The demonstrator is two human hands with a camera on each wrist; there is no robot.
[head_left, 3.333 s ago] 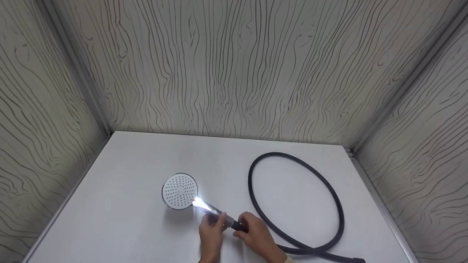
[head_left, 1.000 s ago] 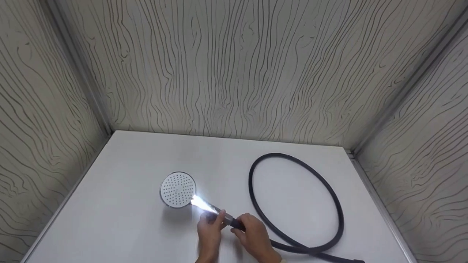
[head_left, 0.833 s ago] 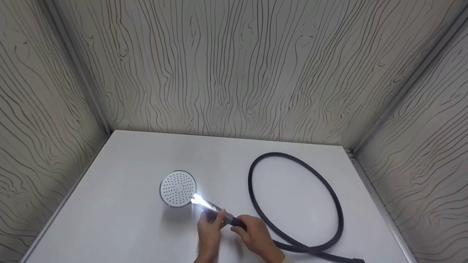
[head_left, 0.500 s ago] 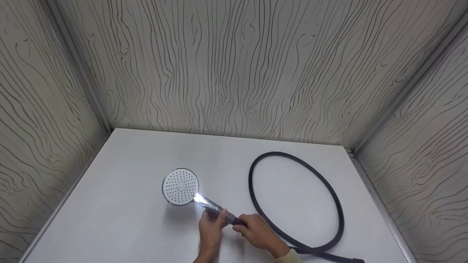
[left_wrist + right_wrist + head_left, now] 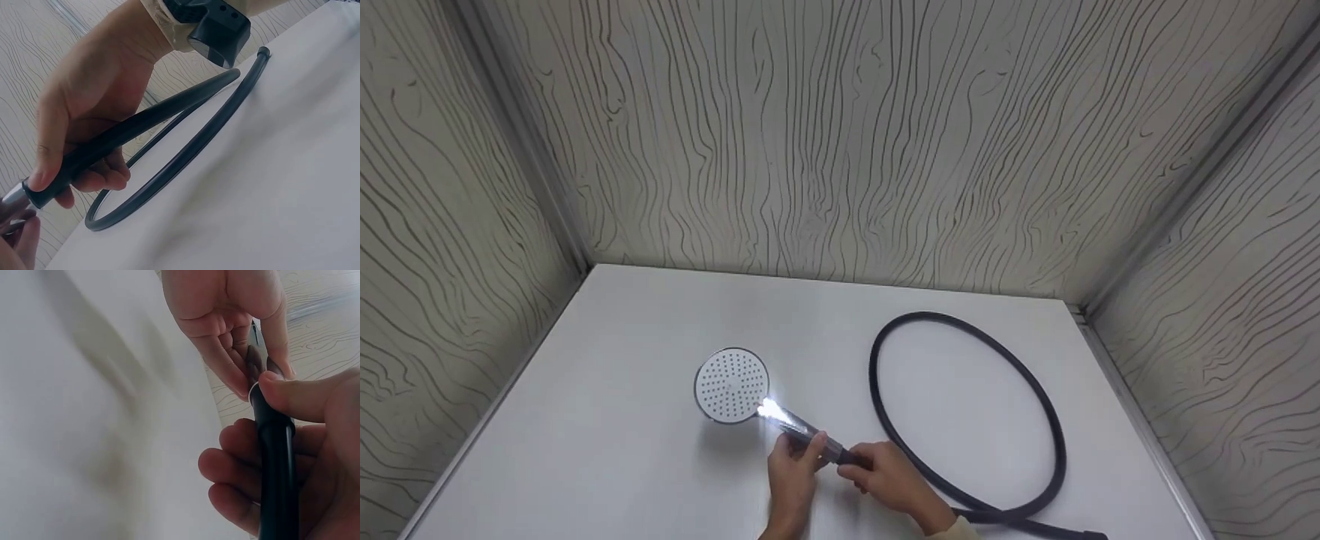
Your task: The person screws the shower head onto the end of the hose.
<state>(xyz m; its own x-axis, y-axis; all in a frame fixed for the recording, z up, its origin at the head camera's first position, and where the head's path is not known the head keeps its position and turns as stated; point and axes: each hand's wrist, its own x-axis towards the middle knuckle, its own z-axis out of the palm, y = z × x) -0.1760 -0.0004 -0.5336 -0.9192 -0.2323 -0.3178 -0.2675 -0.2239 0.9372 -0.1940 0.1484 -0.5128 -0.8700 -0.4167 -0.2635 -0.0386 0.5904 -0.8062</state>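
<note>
A round silver shower head [image 5: 732, 385] with a pale, dotted spray face is held above the white table. My left hand [image 5: 793, 480] pinches the lower part of its shiny handle [image 5: 799, 427]. From the right, my right hand [image 5: 896, 480] grips the black end of a shower hose [image 5: 1057, 442] against the handle's tip. In the left wrist view the right thumb lies on the hose's end collar [image 5: 48, 191], which meets the chrome handle [image 5: 14, 202]. The right wrist view shows the collar [image 5: 271, 416] between thumb and fingers; the joint's inside is hidden.
On the right of the white table [image 5: 645, 322] the hose lies in one big loop, its free end [image 5: 1091, 535] near the front right. Wood-patterned panels [image 5: 810, 135] enclose the back and both sides.
My right hand has turned slightly around the hose end, and more of its sleeve shows. The shower head has shifted a little right since one second ago. My left hand keeps its hold.
</note>
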